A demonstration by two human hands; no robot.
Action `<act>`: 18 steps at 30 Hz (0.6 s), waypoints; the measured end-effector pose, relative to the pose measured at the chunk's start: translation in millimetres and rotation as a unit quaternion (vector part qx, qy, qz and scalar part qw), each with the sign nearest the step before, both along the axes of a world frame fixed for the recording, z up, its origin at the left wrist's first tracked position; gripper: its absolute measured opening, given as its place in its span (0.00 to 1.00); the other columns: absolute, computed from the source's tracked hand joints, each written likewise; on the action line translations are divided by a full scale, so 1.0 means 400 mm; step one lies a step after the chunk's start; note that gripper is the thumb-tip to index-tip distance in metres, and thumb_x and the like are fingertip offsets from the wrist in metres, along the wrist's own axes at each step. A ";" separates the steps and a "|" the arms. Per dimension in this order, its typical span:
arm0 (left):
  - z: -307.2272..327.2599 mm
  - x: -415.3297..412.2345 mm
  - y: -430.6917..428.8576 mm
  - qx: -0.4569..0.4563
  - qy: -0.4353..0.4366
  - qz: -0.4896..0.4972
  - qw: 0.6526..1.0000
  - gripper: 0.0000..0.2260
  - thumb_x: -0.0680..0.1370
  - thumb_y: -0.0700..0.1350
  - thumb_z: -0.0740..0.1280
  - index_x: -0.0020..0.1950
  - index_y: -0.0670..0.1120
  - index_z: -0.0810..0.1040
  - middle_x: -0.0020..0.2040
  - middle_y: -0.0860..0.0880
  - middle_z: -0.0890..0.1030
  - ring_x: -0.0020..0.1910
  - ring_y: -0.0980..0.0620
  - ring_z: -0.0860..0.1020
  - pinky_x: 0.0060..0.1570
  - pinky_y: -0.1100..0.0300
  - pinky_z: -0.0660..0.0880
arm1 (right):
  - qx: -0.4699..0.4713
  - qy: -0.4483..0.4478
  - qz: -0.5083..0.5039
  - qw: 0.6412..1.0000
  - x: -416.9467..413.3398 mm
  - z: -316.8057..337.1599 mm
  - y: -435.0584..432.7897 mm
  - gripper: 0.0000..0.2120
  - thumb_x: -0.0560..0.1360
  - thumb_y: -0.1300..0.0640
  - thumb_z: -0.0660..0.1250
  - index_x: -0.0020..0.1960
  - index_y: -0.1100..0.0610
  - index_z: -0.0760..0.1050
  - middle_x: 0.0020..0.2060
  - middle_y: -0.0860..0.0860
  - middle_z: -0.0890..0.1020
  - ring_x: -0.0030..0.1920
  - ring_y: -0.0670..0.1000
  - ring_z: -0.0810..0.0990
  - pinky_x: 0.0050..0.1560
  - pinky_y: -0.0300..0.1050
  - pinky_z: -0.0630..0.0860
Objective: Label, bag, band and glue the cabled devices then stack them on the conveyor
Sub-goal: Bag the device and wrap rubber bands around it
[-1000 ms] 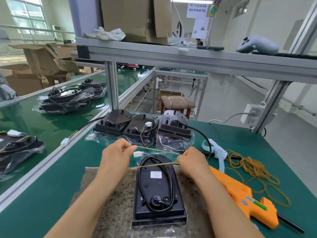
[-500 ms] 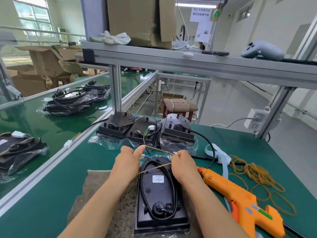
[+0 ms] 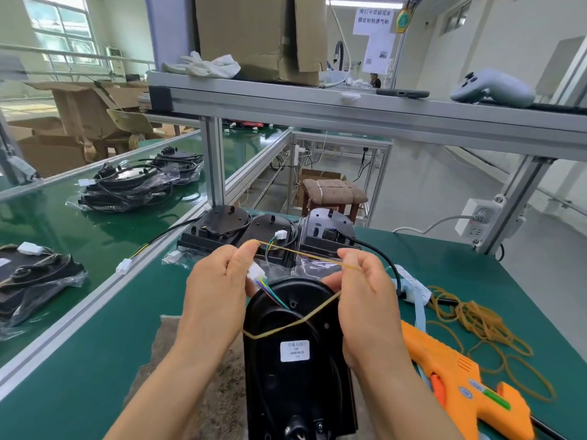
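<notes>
The black device (image 3: 295,385) lies flat on a brown mat (image 3: 197,392) on the green surface (image 3: 95,360), between the person's forearms, with its rounded end pointing away. A white label (image 3: 294,350) sits on its upper face, and a white connector (image 3: 256,272) on coloured wires stands up near the rounded end.

Both hands are raised just above that end and stretch 1 yellow rubber band (image 3: 317,309) between them. The left hand (image 3: 216,300) pinches the band between thumb and forefinger. The right hand (image 3: 368,300) has its fingers curled around the other end. The lower strand of the band crosses the device's face just above the label and catches on its left edge (the upper strand runs free in the air between the 2 hands).

An orange glue gun (image 3: 460,385) lies on the surface just right of the device, with a loose heap of rubber bands (image 3: 476,319) beyond it. 3 more black devices (image 3: 222,223) stand in a row at the far edge. On the conveyor (image 3: 38,223) to the left rest bagged stacks (image 3: 127,188) of cabled devices.
</notes>
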State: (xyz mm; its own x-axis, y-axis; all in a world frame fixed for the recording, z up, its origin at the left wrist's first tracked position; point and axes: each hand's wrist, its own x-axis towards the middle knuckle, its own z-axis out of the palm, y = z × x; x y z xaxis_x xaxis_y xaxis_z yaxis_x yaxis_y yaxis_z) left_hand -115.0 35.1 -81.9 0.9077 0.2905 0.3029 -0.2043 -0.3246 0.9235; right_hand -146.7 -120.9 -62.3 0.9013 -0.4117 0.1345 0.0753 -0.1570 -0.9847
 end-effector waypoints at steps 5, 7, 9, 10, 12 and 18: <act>0.025 -0.033 0.004 -0.027 -0.025 -0.020 0.999 0.23 0.77 0.61 0.63 0.29 0.48 0.70 0.21 0.55 0.68 0.22 0.57 0.63 0.31 0.56 0.60 | 0.067 -0.024 -0.007 0.997 -0.020 0.009 -0.002 0.20 0.85 0.46 0.53 0.46 0.52 0.81 0.33 0.40 0.83 0.41 0.35 0.81 0.55 0.48 0.76; 0.028 -0.043 0.007 -0.055 -0.011 -0.025 0.998 0.22 0.80 0.56 0.64 0.30 0.45 0.73 0.21 0.55 0.68 0.21 0.56 0.63 0.29 0.59 0.60 | 0.104 -0.031 -0.004 0.994 -0.027 0.005 -0.003 0.29 0.85 0.46 0.53 0.34 0.56 0.81 0.43 0.35 0.84 0.53 0.37 0.80 0.64 0.55 0.74; 0.033 -0.054 0.013 -0.118 0.024 -0.057 0.991 0.20 0.80 0.51 0.65 0.30 0.43 0.76 0.21 0.50 0.69 0.19 0.54 0.62 0.23 0.65 0.58 | 0.146 -0.042 -0.007 0.988 -0.036 0.000 -0.008 0.34 0.85 0.47 0.54 0.24 0.58 0.77 0.52 0.36 0.82 0.62 0.43 0.77 0.68 0.58 0.71; 0.036 -0.060 0.018 -0.150 0.050 -0.081 0.984 0.20 0.80 0.50 0.65 0.29 0.44 0.77 0.22 0.45 0.69 0.18 0.53 0.61 0.21 0.68 0.57 | 0.164 -0.043 -0.005 0.985 -0.041 -0.002 -0.012 0.35 0.85 0.48 0.54 0.23 0.58 0.76 0.54 0.38 0.82 0.63 0.44 0.76 0.69 0.58 0.70; 0.039 -0.073 0.027 -0.202 0.106 -0.122 0.966 0.19 0.79 0.48 0.65 0.29 0.44 0.78 0.24 0.41 0.71 0.17 0.53 0.60 0.20 0.70 0.55 | 0.202 -0.042 0.009 0.978 -0.054 -0.005 -0.021 0.33 0.85 0.53 0.54 0.25 0.58 0.79 0.53 0.42 0.84 0.62 0.45 0.78 0.64 0.53 0.73; 0.032 -0.094 0.033 -0.287 0.183 -0.187 0.921 0.17 0.80 0.45 0.62 0.32 0.39 0.74 0.21 0.44 0.67 0.15 0.56 0.56 0.19 0.72 0.53 | 0.310 0.007 0.056 0.949 -0.075 -0.025 -0.059 0.17 0.77 0.72 0.54 0.46 0.68 0.82 0.46 0.59 0.87 0.72 0.58 0.70 0.61 0.54 0.74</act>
